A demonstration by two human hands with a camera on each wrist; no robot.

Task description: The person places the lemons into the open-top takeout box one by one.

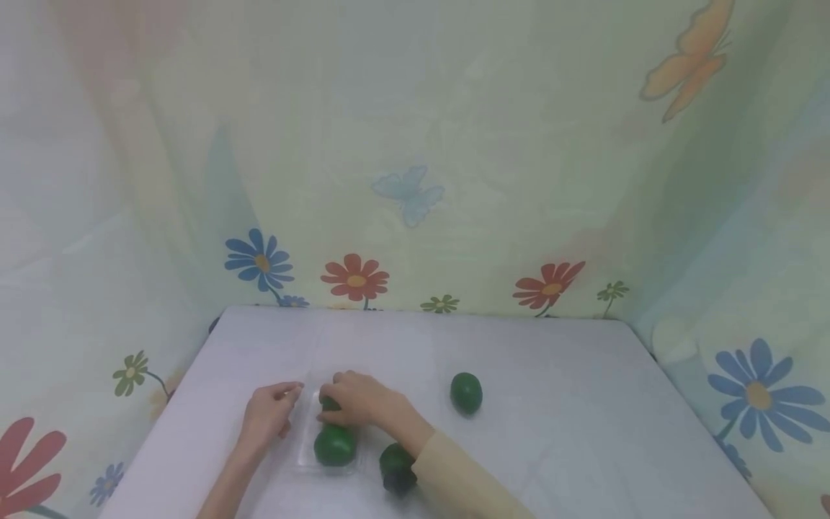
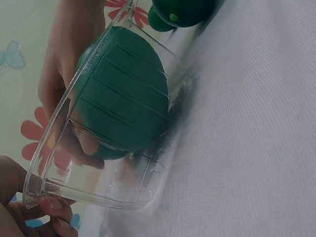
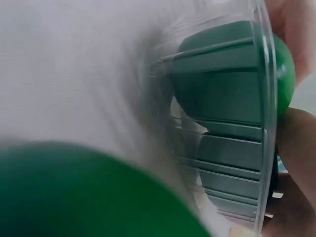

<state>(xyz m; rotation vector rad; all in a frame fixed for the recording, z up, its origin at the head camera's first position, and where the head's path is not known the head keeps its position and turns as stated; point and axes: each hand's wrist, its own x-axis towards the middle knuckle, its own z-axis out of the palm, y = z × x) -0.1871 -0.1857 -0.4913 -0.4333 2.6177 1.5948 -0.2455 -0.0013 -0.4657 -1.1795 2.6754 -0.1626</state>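
Note:
A clear plastic tray (image 1: 306, 461) lies on the white table with two smooth green egg-shaped fruits in it. My right hand (image 1: 362, 401) reaches over it and grips the farther fruit (image 1: 329, 404), mostly covered by the fingers. The nearer fruit (image 1: 334, 446) sits in the tray's front part. At the tray's left side my left hand (image 1: 267, 418) is bent toward the rim; in the left wrist view its fingers (image 2: 58, 207) pinch the tray's corner. Through the ribbed wall the right wrist view shows a green fruit (image 3: 217, 84), with fingers beyond it.
Another green fruit (image 1: 398, 468), dark at its near end, lies by my right sleeve (image 1: 463, 476). A further one (image 1: 467, 393) stands apart to the right. A white cloth covers the table (image 1: 551, 404), with a printed flower and butterfly curtain (image 1: 493, 180) around it.

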